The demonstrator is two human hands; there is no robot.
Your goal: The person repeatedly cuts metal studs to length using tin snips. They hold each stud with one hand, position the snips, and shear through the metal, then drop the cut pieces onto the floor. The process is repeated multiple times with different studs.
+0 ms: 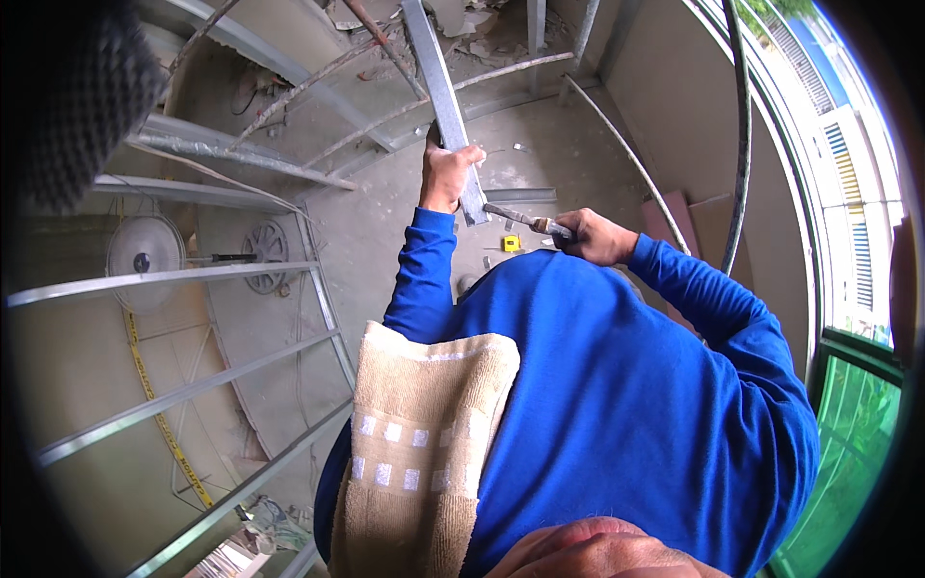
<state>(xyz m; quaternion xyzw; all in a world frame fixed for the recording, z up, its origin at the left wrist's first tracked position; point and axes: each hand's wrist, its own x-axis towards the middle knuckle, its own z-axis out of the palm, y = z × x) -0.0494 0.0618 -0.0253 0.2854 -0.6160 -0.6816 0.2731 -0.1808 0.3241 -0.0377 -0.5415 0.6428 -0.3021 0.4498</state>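
My left hand (446, 173) is closed round a long grey metal stud (438, 77), thumb across its face, close to the stud's near end. The stud slants up and away toward the top of the view. In my right hand (597, 238) is a pair of tin snips (525, 218), the fingers wrapped round the handles, which are mostly hidden. The narrow jaws point left and meet the cut end of the stud; whether they grip its edge cannot be made out. Beyond my shirt, a yellow tape measure (512, 244) lies on the floor just below the snips.
A short metal channel (520, 195) and small scraps lie on the concrete floor (540, 144). Metal framing (173, 279) and a round fan (145, 260) stand at left. Scaffold bars (636, 164) cross ahead and right. Broken board pieces (472, 24) lie at the far end.
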